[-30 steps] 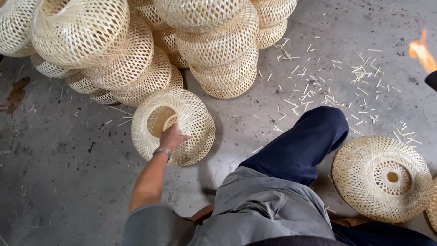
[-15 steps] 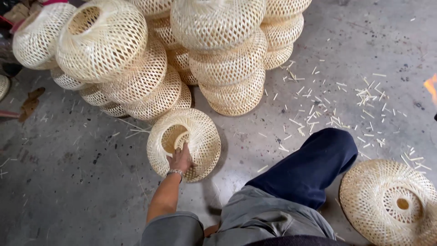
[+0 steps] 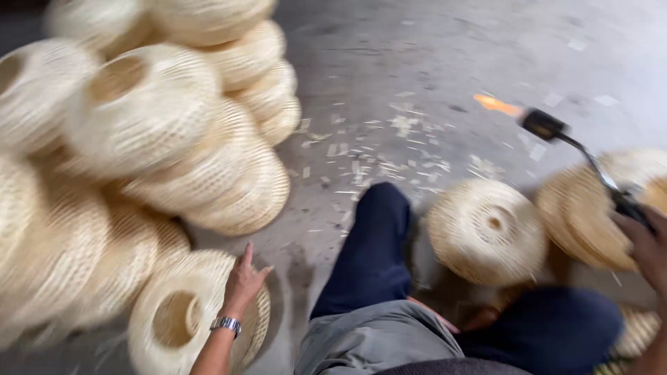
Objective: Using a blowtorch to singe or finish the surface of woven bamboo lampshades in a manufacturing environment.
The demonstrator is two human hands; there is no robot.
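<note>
My left hand [image 3: 243, 281], with a metal watch on the wrist, rests with fingers apart on the rim of a round woven bamboo basket [image 3: 177, 323] lying on the floor at the lower left. My right hand [image 3: 643, 246] at the right edge grips the handle of a black gas torch [image 3: 573, 146]; a small orange flame [image 3: 495, 104] burns at its nozzle. Below the torch lie two more woven baskets, one [image 3: 486, 229] by my knee and one [image 3: 580, 215] under my right hand. The picture is motion-blurred.
A tall heap of similar woven baskets [image 3: 160, 132] fills the left side. Bamboo slivers [image 3: 379, 156] litter the grey concrete floor ahead. My legs in dark blue trousers [image 3: 372, 243] stretch forward between the baskets.
The view has swung right and closer. My right hand with the lit torch has come into view. My left hand stays on the same basket.
</note>
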